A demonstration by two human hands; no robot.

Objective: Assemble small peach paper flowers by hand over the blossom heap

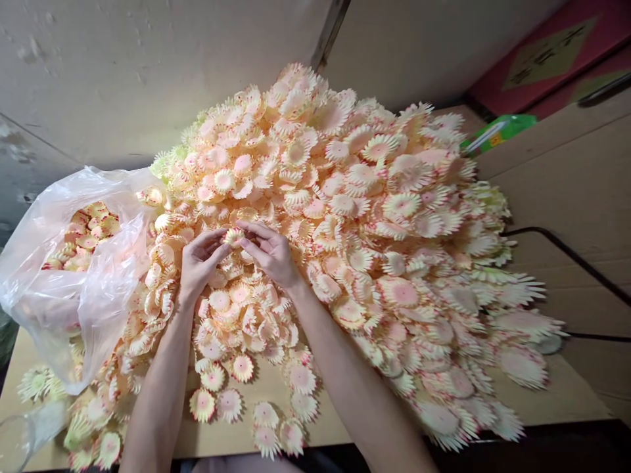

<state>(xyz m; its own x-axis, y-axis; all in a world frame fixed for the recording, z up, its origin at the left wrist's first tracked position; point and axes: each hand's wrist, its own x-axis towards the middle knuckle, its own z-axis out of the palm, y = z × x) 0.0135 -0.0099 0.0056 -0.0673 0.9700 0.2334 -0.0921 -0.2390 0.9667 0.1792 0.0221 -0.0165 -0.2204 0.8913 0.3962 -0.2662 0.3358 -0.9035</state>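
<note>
My left hand (201, 258) and my right hand (271, 253) meet over the front of a big heap of artificial flower petal discs (345, 197). Between their fingertips is a small cream petal piece (234, 236) with red-tipped edges, pinched from both sides. Thumbs and fingers of both hands are closed on it. The discs are pale pink and cream with fringed rims, some with a small dark centre hole. Beneath my wrists, looser discs (241, 368) lie spread toward the table's front edge.
A clear plastic bag (111, 289) holding more petal pieces (91, 230) stands at the left. A clear cup (29, 427) sits front left on the wooden table (217, 443). Cardboard (566, 197), a black cable (566, 243) and a green packet (503, 131) are at right.
</note>
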